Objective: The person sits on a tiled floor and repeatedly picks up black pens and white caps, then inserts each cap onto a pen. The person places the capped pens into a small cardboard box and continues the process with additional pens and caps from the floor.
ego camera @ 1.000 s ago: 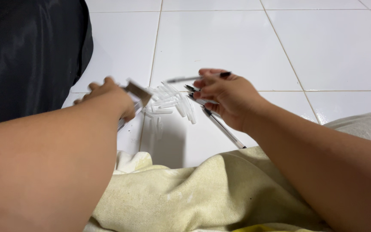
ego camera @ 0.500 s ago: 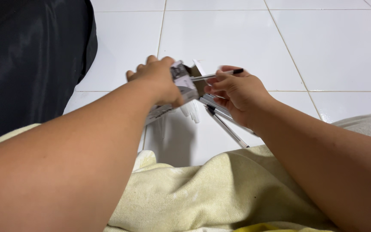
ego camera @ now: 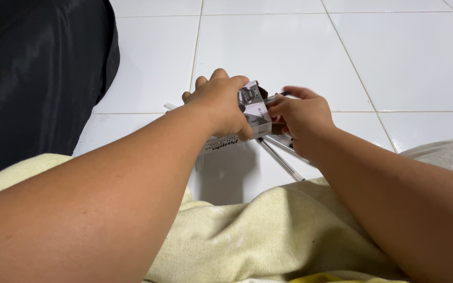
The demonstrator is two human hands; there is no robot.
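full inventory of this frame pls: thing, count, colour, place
small printed box: one, grey, white and dark, held above the floor between both hands
pens: a few, count unclear, clear barrels with dark ends, under the right hand, one lying on the floor toward the cloth
clear pen caps: count hidden, mostly behind the left hand, one end shows left of it
tiled floor: white, fills the upper frame
pale yellow cloth: one, across the bottom
black fabric: one, upper left
left hand: gripping the box from its left
right hand: at the box's right end, pens beneath it
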